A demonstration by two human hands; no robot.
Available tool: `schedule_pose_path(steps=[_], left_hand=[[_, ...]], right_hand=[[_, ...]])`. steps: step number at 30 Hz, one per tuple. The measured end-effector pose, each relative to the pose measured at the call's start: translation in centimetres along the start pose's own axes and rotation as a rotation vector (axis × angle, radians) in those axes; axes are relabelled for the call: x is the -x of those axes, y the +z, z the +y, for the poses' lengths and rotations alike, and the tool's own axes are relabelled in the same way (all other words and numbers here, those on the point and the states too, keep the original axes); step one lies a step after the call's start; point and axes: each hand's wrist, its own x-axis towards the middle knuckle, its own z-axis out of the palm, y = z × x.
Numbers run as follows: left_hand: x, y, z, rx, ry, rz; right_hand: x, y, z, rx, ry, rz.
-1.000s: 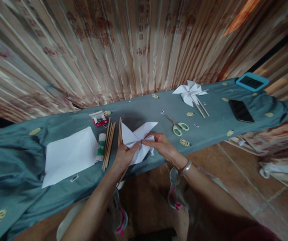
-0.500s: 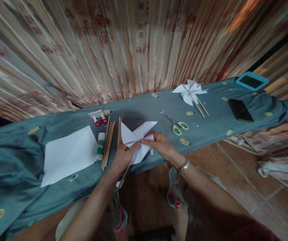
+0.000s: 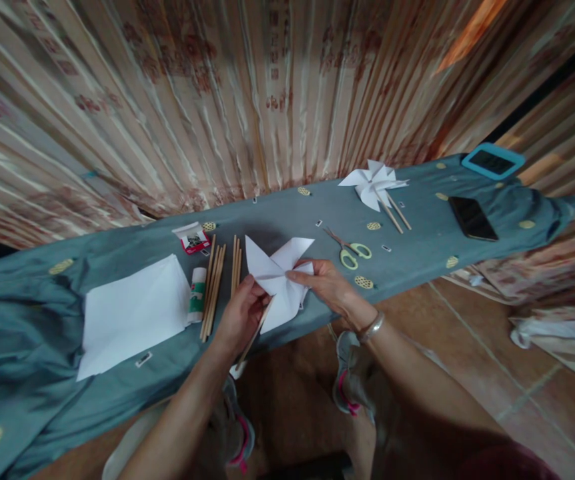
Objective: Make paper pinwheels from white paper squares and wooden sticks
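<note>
A white paper pinwheel is held above the near edge of the table, its blades facing up. My right hand grips it from the right, thumb pressed near the centre and fingers behind the paper. At its left side is my left hand, fingers curled at the pinwheel's wooden stick, which slants down past the table edge. The exact finger contact on the stick is partly hidden.
Left of the hands lie wooden sticks, a glue stick, white paper sheets and a small red box. To the right are scissors, finished pinwheels, a black phone and a blue-framed device.
My left thumb has come away from the pinwheel's centre, and the left hand has shifted down and left to the stick. My right hand keeps its hold, thumb near the centre.
</note>
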Motion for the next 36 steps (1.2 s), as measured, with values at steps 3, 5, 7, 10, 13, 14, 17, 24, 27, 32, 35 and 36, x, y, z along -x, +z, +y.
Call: schedule_pose_path(steps=[3, 5, 7, 10, 13, 14, 17, 24, 27, 32, 35, 36], left_hand=[[0.2, 0.3, 0.4, -0.023, -0.038, -0.039], [0.2, 0.4, 0.2, -0.088, -0.003, 0.014], [0.0, 0.4, -0.2, -0.159, 0.017, 0.061], [-0.3, 0.1, -0.9, -0.221, 0.005, 0.075], [-0.3, -0.1, -1.5, -0.242, 0.023, 0.064], [-0.3, 0.0, -1.6, -0.251, 0.026, 0.063], [-0.1, 0.4, -1.9, -0.275, 0.040, 0.084], [0.1, 0.4, -2.9, -0.278, 0.074, 0.083], [0.0, 0.0, -3.3, -0.285, 0.087, 0.082], [0.1, -0.3, -3.3, -0.295, 0.085, 0.074], [0.4, 0.2, -2.8, -0.268, 0.040, 0.083], [0.6, 0.4, -2.5, -0.250, 0.016, 0.080]], right_hand=[[0.0, -0.1, -0.1, -0.014, -0.008, 0.009], [0.0, -0.1, -0.1, -0.015, -0.015, 0.009], [0.0, -0.1, -0.1, -0.013, -0.022, -0.003], [0.1, -0.1, -0.1, -0.004, -0.026, -0.025], [0.1, -0.2, -0.2, 0.008, -0.029, -0.030], [0.2, -0.2, -0.2, 0.013, -0.031, -0.024], [0.3, -0.2, -0.1, 0.024, -0.017, 0.013], [0.5, -0.1, 0.4, 0.013, 0.026, 0.011], [0.6, 0.0, 0.5, 0.037, 0.037, -0.030], [0.5, 0.0, 0.4, 0.061, 0.039, -0.027], [0.7, -0.1, 0.3, 0.086, 0.054, -0.048], [0.7, -0.2, 0.2, 0.093, 0.056, -0.055]])
